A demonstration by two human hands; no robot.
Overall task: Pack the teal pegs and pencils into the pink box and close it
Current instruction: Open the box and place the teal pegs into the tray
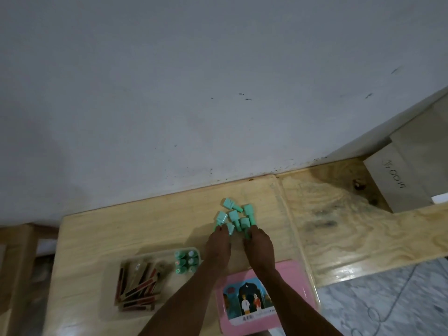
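I am observing both hands working at a loose heap of pegs [236, 215] on the far middle of the table [145, 226]. The pegs are teal plastic, each a blocky square head on a narrower round stem, lying tumbled at mixed angles and touching one another.

The left hand [217, 248] is reaching forward with its fingers [219, 228] fairly straight, tips resting against the nearest pegs; I cannot tell whether they are pinching one or only touching. The right hand [259, 248] is curling its fingers [251, 235] narrowly round a peg at the near edge of the heap, teal showing between them.

Left of the forearms, a clear, rounded-corner plastic tray [155, 257] is sitting on the table. It is holding pencils [138, 284], dark red and pale, lying flat and fanned, and at its right end a block of upright pegs [186, 261] standing in tidy rows.

The pink box [294, 275] is lying flat at the near right edge, under the right forearm: smooth pink plastic, rounded corners, a coloured picture label on top. I cannot tell whether it is a lid or the whole box.

The table is pale, fine-grained wood; beside it a glossy plywood board [351, 214] is showing bold swirling grain. Behind, a matt grey wall [194, 93] is carrying small dark marks.
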